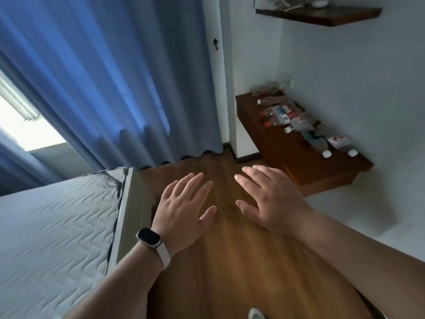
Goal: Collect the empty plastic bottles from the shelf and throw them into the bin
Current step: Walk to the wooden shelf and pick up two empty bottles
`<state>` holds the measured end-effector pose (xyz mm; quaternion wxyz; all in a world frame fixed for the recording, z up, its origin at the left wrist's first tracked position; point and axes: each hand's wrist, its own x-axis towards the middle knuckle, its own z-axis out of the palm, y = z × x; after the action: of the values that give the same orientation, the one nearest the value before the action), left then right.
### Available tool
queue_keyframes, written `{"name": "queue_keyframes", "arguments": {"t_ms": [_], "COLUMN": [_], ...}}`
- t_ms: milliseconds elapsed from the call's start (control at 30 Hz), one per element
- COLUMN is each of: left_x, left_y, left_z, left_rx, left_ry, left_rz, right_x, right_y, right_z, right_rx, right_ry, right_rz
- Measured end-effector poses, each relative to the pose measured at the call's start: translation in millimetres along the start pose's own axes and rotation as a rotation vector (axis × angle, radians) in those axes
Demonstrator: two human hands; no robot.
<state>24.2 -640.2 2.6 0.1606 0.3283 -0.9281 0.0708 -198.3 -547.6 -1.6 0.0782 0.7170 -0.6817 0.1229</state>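
At the far left I see a blue curtain (103,77) and, below it, the quilted bed (57,226). My left hand (184,210), a watch (149,238) on its wrist, is spread over the wooden floor (230,261), fingers straight and holding nothing. My right hand (273,201) hovers just beside it, also spread and empty; the hands are apart. Farther right, the plastic bottles (296,123) lie on their sides on the low brown shelf (310,171) against the wall, well apart from both hands.
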Motion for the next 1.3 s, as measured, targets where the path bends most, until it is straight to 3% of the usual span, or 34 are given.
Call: {"name": "queue_keyframes", "arguments": {"t_ms": [533,867,1200,1300], "left_x": [220.1,363.5,459.5,489.1], "left_y": [-56.3,-124.3,-77.4,-52.4], "left_z": [101.0,163.1,232.3,263.9], "left_rx": [-0.128,-0.203,-0.321,-0.316], "left_ry": [-0.070,-0.168,-0.368,-0.361], "left_rz": [0.185,0.389,0.590,0.619], "right_x": [136.7,239.2,225.8,216.5], "right_y": [126.2,170.9,234.3,269.3], "right_z": [39.9,64.0,91.6,110.2], "right_rx": [-0.047,-0.111,-0.102,-0.084], "right_ry": [-0.083,-0.145,-0.226,-0.235], "right_rz": [0.285,0.627,0.959,1.042]}}
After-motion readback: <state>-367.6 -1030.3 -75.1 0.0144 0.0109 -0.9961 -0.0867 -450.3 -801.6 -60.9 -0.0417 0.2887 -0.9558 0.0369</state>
